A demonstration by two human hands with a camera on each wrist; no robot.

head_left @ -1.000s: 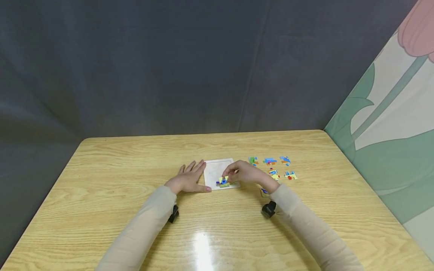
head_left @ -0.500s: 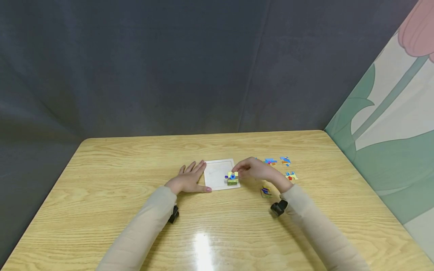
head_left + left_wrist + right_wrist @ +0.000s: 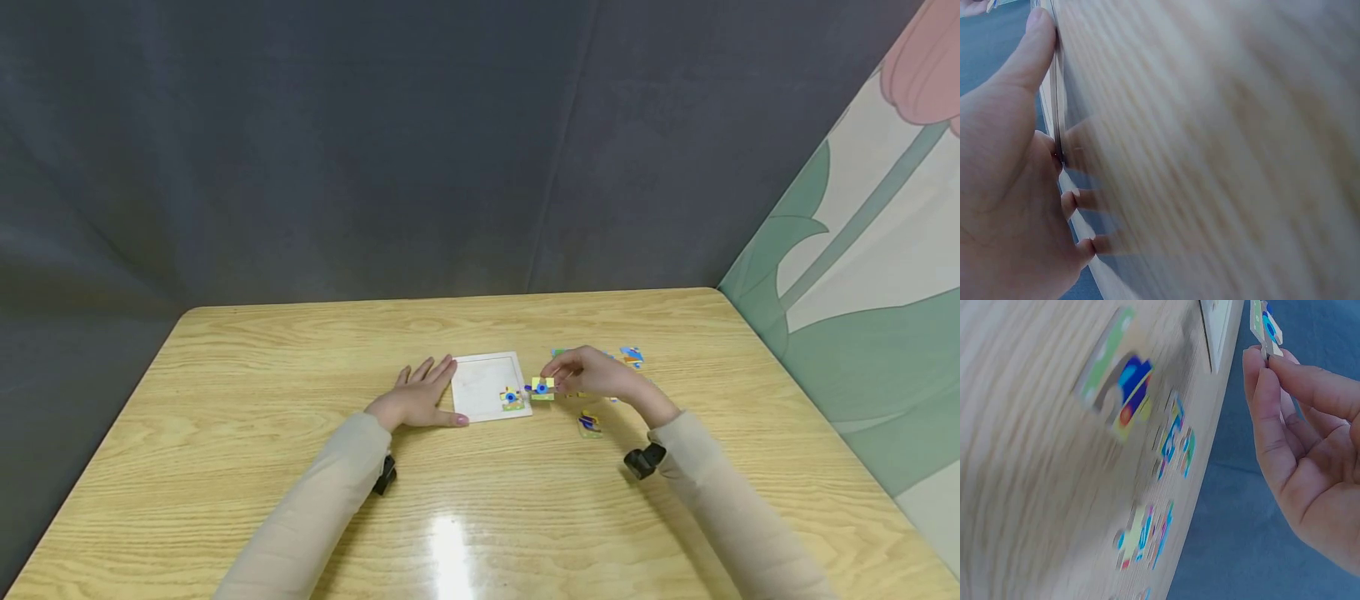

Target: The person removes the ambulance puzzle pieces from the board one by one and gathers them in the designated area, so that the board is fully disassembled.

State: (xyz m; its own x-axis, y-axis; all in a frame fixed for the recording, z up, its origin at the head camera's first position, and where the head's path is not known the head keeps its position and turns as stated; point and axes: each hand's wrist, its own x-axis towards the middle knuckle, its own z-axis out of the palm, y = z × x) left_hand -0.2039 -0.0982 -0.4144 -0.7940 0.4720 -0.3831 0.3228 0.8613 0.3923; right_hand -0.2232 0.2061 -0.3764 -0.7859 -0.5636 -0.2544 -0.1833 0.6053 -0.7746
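Observation:
My right hand (image 3: pixel 596 375) pinches a jigsaw piece (image 3: pixel 542 388) between thumb and fingertips, just off the tray's right edge. The piece is yellow and green with a blue round mark; the right wrist view shows it raised above the table. Fingers spread, my left hand (image 3: pixel 417 402) rests against the left side of a white puzzle tray (image 3: pixel 476 392). In that tray's front right corner lies another jigsaw piece (image 3: pixel 513 400) with a similar blue mark. The left wrist view shows the thumb (image 3: pixel 1030 53) along the tray's edge.
A loose jigsaw piece (image 3: pixel 589 424) lies on the wood-grain table (image 3: pixel 315 350) in front of my right hand. Several more pieces, among them a blue and orange piece (image 3: pixel 632 357), lie behind and beneath that hand, partly hidden. A dark curtain (image 3: pixel 375 150) hangs behind the table.
My right hand has moved right from over the tray, carrying the pinched jigsaw piece past its right edge. The piece in the tray's corner has come into view. My left hand has stayed put.

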